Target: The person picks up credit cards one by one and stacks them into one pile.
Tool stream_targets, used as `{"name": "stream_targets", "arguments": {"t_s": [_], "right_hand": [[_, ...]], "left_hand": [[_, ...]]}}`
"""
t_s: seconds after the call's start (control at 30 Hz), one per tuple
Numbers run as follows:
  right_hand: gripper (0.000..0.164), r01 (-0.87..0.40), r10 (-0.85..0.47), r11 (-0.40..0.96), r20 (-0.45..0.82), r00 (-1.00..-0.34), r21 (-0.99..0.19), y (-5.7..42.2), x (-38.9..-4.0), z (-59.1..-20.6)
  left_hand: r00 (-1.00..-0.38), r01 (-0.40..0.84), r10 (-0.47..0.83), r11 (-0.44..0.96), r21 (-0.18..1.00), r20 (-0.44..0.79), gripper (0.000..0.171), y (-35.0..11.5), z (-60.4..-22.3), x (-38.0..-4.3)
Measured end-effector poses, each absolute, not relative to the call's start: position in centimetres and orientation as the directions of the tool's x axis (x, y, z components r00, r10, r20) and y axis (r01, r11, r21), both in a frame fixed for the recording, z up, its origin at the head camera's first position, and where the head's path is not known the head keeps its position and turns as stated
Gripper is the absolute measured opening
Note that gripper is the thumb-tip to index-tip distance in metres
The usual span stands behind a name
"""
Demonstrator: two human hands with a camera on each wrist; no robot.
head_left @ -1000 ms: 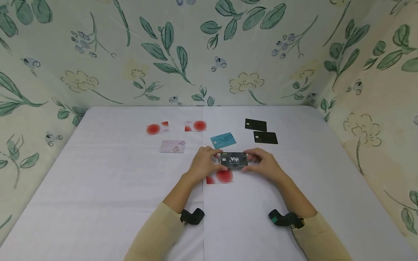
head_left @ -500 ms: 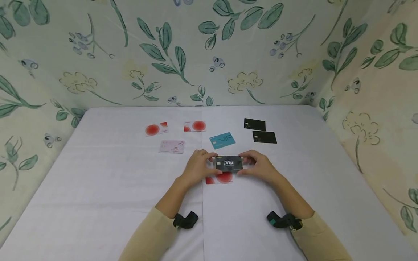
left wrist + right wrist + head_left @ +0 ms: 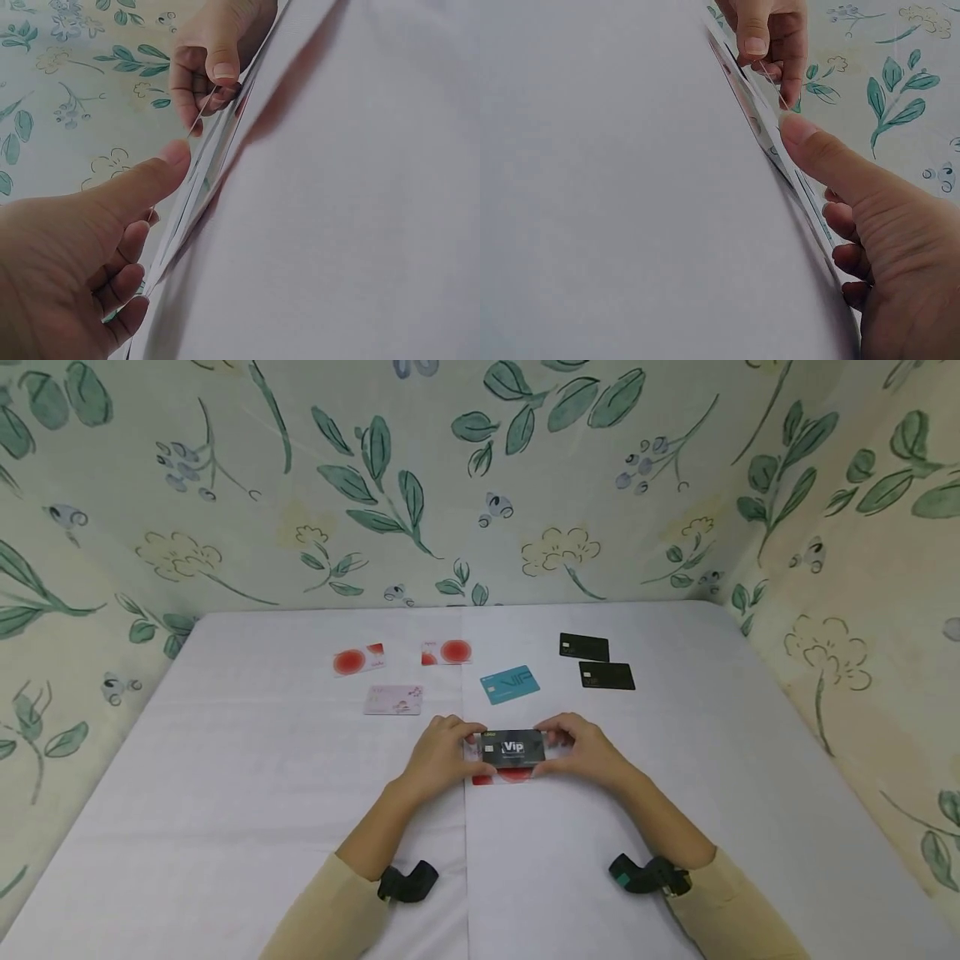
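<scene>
Pinching the dark Vip card [image 3: 513, 749] at its short ends with left hand [image 3: 439, 757] and right hand [image 3: 587, 752], we hold its long axis left to right, over the far part of the red-circled card [image 3: 514, 776].

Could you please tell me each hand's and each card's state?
Left hand: pinching the Vip card's left end.
Right hand: pinching its right end.
Vip card: held lettering up between both hands.
Near red-circle card: partly hidden by the Vip card.
Left far red-circle card: flat, uncovered.
Right far red-circle card: flat, uncovered.
Pink card: flat, uncovered.
Blue card: flat, turned askew.
Far black card: flat.
Near black card: flat.
</scene>
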State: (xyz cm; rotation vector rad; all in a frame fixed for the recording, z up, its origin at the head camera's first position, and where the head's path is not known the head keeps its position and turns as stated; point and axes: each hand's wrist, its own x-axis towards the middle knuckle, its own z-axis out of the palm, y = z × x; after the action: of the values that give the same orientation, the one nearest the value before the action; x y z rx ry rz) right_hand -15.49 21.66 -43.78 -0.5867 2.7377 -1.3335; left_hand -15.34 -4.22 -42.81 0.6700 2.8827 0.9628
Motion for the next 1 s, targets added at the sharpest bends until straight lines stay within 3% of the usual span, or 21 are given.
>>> {"name": "stream_targets", "arguments": {"t_s": [0.37,1.0], "right_hand": [[0.059,-0.434,-0.426,0.572,0.2,-0.882,-0.697,20.9,-15.3,-44.1],[0.056,-0.523,-0.513,0.578,0.219,-0.83,-0.626,21.3,-15.5,-44.4]], "left_hand": [[-0.909,0.389,0.4,0.714,0.582,0.118,0.06,-5.1,-42.6,-14.3],[-0.91,0.377,0.404,0.71,0.594,0.094,0.059,-5.4,-43.5,-14.2]]}}
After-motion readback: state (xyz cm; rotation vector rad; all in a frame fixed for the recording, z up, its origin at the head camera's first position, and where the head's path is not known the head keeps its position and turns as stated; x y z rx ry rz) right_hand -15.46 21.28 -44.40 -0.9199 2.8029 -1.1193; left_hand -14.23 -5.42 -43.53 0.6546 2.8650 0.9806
